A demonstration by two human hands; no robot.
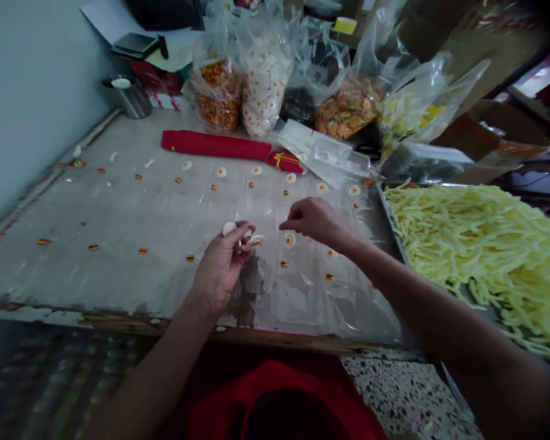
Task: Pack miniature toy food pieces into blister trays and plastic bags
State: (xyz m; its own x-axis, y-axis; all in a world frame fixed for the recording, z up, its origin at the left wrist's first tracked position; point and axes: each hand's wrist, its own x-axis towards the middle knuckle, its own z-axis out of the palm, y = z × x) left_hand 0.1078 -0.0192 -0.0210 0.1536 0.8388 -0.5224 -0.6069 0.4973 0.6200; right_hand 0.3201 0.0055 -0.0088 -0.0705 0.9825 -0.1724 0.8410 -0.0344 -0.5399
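My left hand (220, 266) is closed around several small white fried-egg pieces (230, 228), over the middle of the table. Just to its right, one egg piece (255, 241) is close to the fingertips; whether they touch it I cannot tell. My right hand (314, 219) hovers with fingers curled together; anything inside the pinch is hidden. Below it, an egg piece with an orange yolk (288, 240) lies on clear plastic packaging (297, 299). Rows of egg pieces and tiny burger-like pieces (190, 258) are spread across the plastic.
A tray (396, 226) heaped with pale yellow strips (476, 232) stands at right. A red folded strip (215, 145) lies across the back. Behind it stand clear bags of egg pieces (263, 85), orange snacks (217, 104) and round pieces (348, 107). A metal cup (132, 101) is at back left.
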